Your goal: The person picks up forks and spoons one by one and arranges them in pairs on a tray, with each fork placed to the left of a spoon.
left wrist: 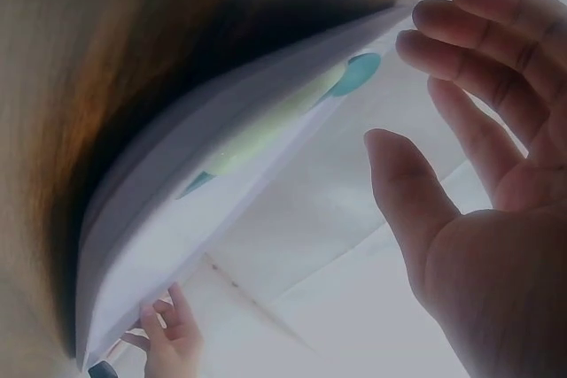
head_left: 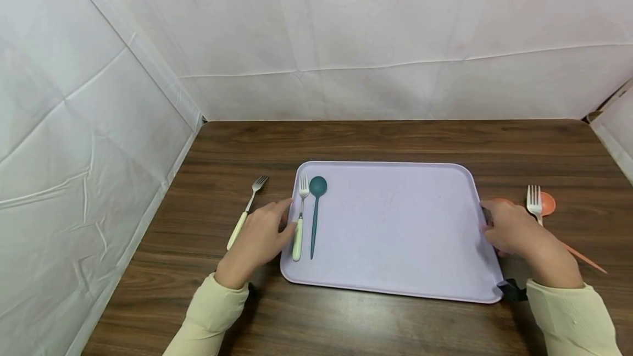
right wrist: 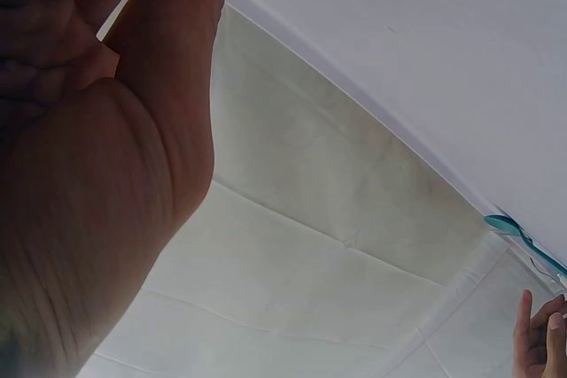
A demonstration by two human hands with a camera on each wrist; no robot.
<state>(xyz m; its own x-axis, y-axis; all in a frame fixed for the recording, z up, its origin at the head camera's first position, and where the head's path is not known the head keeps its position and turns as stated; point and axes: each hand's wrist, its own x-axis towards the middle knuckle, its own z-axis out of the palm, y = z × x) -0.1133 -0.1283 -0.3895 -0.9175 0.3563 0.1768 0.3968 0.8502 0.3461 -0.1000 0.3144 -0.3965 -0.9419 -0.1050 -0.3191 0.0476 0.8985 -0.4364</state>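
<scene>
A lilac rectangular tray [head_left: 390,224] lies between my two hands. On its left side, side by side, are a fork [head_left: 298,238] with a pale green handle and a dark teal spoon [head_left: 315,207]. My left hand [head_left: 262,235] is beside the tray's left rim, thumb near the fork's handle. In the left wrist view its fingers [left wrist: 505,86] are spread and loosely bent, with nothing held. At the right rim is my right hand [head_left: 514,229], fingertips right at the edge, fingers relaxed. Its palm fills the left of the right wrist view.
Left of the tray, another pale-handled fork [head_left: 239,228] lies on the dark wooden table [head_left: 386,142]. To the right, a fork [head_left: 534,202] overlaps an orange spoon [head_left: 548,204], partly hidden by my right hand. White cloth walls [head_left: 366,26] stand at the back and left.
</scene>
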